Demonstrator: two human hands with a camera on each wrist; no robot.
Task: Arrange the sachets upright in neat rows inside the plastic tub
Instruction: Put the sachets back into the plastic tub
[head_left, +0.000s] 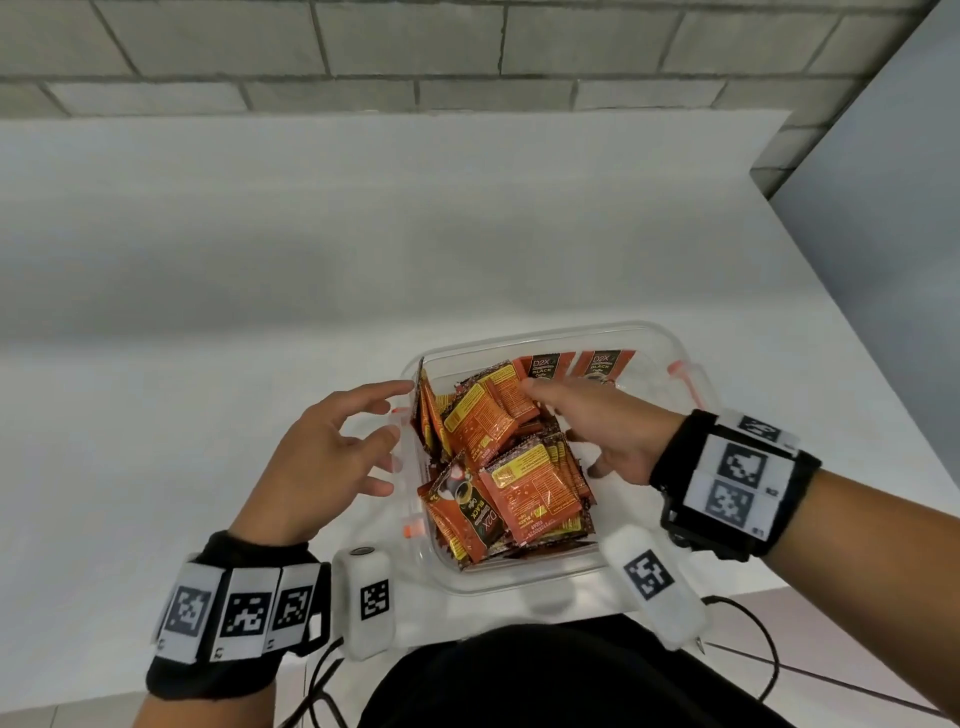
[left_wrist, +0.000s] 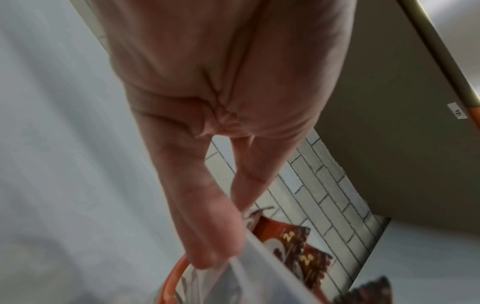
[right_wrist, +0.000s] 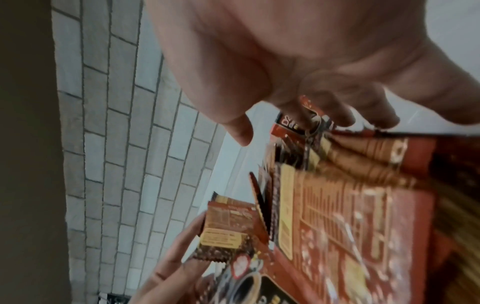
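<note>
on the white surface, near its near edge, stands the clear plastic tub holding a jumble of orange-brown sachets; most lie tilted or flat, two stand upright against the far wall. just left of the tub, the left hand hovers with fingers spread and relaxed, grasping nothing, their tips near the left rim and the sachets leaning there. over the tub's right half, the right hand reaches palm down into the pile, its fingers loosely bent among the far sachets; whether they pinch one i cannot tell.
</note>
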